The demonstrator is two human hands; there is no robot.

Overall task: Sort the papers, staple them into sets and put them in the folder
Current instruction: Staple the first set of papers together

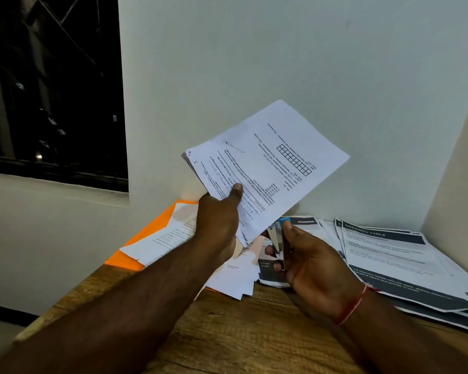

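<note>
**Now holding a sheaf of papers [265, 163] up beside the stapler [277, 238]**

The sheaf of papers is hanging in the air above the surface [227, 333], tilted, with its printed face toward the camera. The left hand [219, 220] is pinching it at the lower left edge, thumb lying on the front and fingers hidden behind, so that grip is holding the sheaf. The right hand [308, 263] is curling round the stapler, whose blue tip is sitting just beside the sheaf's lower edge; whether it is biting the paper cannot be told. An orange folder [152, 230] is lying on the surface against the wall [281, 49], under loose sheets [227, 276]. Dark-banded printed pages [389, 255] are lying spread at the right. A red thread [353, 306] is circling the right wrist. A dark window [52, 90] is showing at the left.
</note>
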